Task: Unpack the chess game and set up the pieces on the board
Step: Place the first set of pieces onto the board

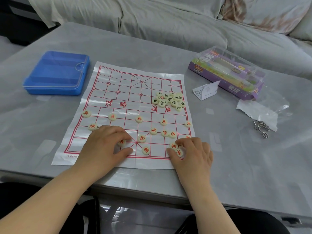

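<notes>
Discs (pixel 139 119) look light, hard, slick; board (pixel 118 78) is flimsy film on worktop (pixel 42 119), so I pinch rims, no dragging. Left hand (pixel 106 146) pinches red disc (pixel 121 142) by palace cross; right hand (pixel 194 154) pinches corner disc (pixel 179 152) near board's edge.

Grey table (pixel 50 115) under a clear glossy sheet (pixel 236 166), creased and patched with soft white glare. Near edge rounded, dark below. Just behind the far edge, a bed or sofa (pixel 168 31), hard to tell which, draped in pale grey-green cloth, rumpled and folded. At top right, a pillow (pixel 278 12) with a faded brown print. At top left, a dark gap (pixel 15 26) beside the drape. Light even and soft.
</notes>
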{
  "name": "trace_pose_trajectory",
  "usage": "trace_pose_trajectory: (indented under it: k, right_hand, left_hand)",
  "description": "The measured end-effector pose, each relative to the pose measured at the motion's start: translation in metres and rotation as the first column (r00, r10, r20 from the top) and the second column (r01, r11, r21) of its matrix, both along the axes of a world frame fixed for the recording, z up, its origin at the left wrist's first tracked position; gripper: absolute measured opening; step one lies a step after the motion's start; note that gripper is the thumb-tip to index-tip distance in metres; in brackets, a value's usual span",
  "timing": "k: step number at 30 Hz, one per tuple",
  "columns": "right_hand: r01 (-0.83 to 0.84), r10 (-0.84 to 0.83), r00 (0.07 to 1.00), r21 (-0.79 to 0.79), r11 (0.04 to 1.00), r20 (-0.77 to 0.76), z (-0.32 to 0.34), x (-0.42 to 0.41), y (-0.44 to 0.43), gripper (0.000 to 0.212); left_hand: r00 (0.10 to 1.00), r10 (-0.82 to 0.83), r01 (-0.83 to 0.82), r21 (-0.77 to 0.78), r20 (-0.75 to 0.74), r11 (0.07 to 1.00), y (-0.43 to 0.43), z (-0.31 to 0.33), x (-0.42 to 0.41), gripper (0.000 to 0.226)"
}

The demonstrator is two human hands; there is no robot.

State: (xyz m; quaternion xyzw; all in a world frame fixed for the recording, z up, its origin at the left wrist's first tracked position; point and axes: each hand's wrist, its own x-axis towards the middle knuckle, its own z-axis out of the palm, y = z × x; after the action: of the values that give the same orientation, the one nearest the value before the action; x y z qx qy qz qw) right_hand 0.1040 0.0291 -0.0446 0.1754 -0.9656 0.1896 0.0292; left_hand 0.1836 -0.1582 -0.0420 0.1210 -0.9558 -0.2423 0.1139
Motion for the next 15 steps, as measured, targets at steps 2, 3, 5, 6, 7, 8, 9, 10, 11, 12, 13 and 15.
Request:
trace_pose_trajectory:
  k: [2, 3, 5, 6, 7, 8, 9, 10, 11, 12, 13, 15]
  right_hand:
    - [-0.004, 0.004, 1.000, 0.003, 1.000, 0.003, 0.001, -0.002, -0.001, 0.032]
    - [-0.011, 0.011, 1.000, 0.005, 1.000, 0.004, 0.002, -0.002, -0.001, 0.032]
    - [-0.023, 0.023, 1.000, 0.023, 0.999, 0.000, 0.001, -0.003, -0.001, 0.032]
    - [-0.023, 0.023, 1.000, 0.032, 0.999, -0.003, 0.001, -0.003, -0.001, 0.031]
    - [-0.019, 0.020, 1.000, 0.021, 1.000, -0.010, 0.003, -0.001, -0.001, 0.031]
    - [-0.021, 0.021, 0.999, -0.010, 1.000, -0.025, 0.006, 0.000, -0.002, 0.030]
    - [-0.035, 0.033, 0.999, -0.053, 0.998, -0.041, 0.008, 0.002, -0.002, 0.028]
    - [-0.073, 0.068, 0.996, -0.101, 0.992, -0.057, 0.012, 0.004, -0.004, 0.027]
    - [-0.130, 0.122, 0.990, -0.136, 0.982, -0.065, 0.014, 0.006, -0.009, 0.025]
    - [-0.199, 0.190, 0.979, -0.151, 0.968, -0.072, 0.015, 0.010, -0.017, 0.023]
    - [-0.266, 0.257, 0.963, -0.141, 0.954, -0.077, 0.016, 0.015, -0.028, 0.020]
    - [-0.333, 0.325, 0.938, -0.051, 0.941, -0.121, 0.014, 0.023, -0.049, 0.015]
  left_hand:
    - [1.000, 0.008, -0.008, 0.002, -0.025, 1.000, 0.001, -0.001, -0.001, 0.026]
    - [0.999, 0.012, -0.012, 0.003, -0.034, 1.000, 0.001, -0.001, -0.002, 0.024]
    - [0.999, 0.013, -0.013, -0.001, -0.035, 1.000, -0.002, -0.003, -0.002, 0.022]
    - [1.000, 0.012, -0.013, -0.006, -0.028, 1.000, -0.003, -0.003, -0.001, 0.021]
    - [1.000, 0.014, -0.014, -0.010, -0.024, 1.000, -0.006, -0.003, 0.000, 0.021]
    - [1.000, 0.016, -0.016, -0.008, -0.018, 1.000, -0.008, -0.003, 0.001, 0.020]
    - [1.000, 0.020, -0.020, -0.001, -0.019, 1.000, -0.011, -0.003, 0.003, 0.021]
    - [1.000, 0.025, -0.025, 0.008, -0.018, 1.000, -0.014, -0.002, 0.004, 0.022]
    - [0.999, 0.032, -0.031, 0.016, -0.017, 0.999, -0.017, -0.002, 0.006, 0.023]
    - [0.999, 0.044, -0.043, 0.029, -0.014, 0.999, -0.019, -0.001, 0.008, 0.024]
    - [0.998, 0.057, -0.056, 0.045, -0.015, 0.997, -0.021, -0.001, 0.010, 0.024]
    - [0.997, 0.072, -0.070, 0.069, -0.024, 0.995, -0.025, -0.001, 0.015, 0.023]
